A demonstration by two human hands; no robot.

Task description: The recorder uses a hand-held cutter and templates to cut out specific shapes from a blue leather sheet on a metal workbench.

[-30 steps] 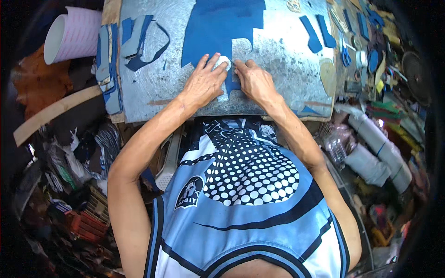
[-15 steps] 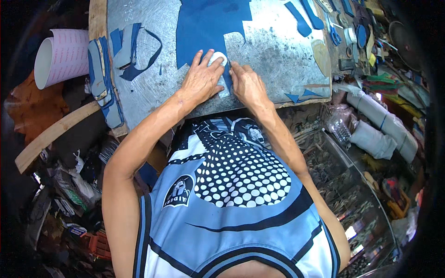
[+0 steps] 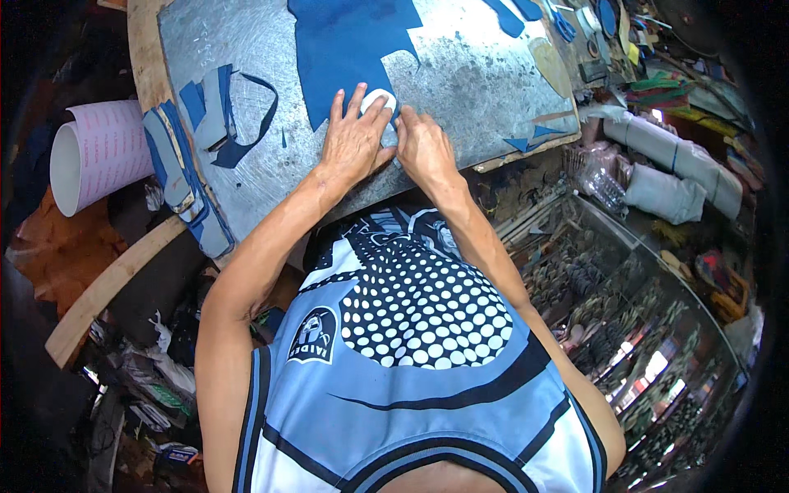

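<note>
The left hand [image 3: 352,146] spreads its fingers against the white piece [image 3: 379,99] over blue sheet [image 3: 341,57]; the right hand [image 3: 426,149] curls beside them, hold hidden. Uneven pressure could make the piece slip.

Pale glare brightens the table [image 3: 477,86] toward one o'clock; white glints dot clutter [image 3: 588,329] at four, while eight o'clock lies in shadow. Fisheye distortion bows the table's edge at ten; corners fall black.
</note>
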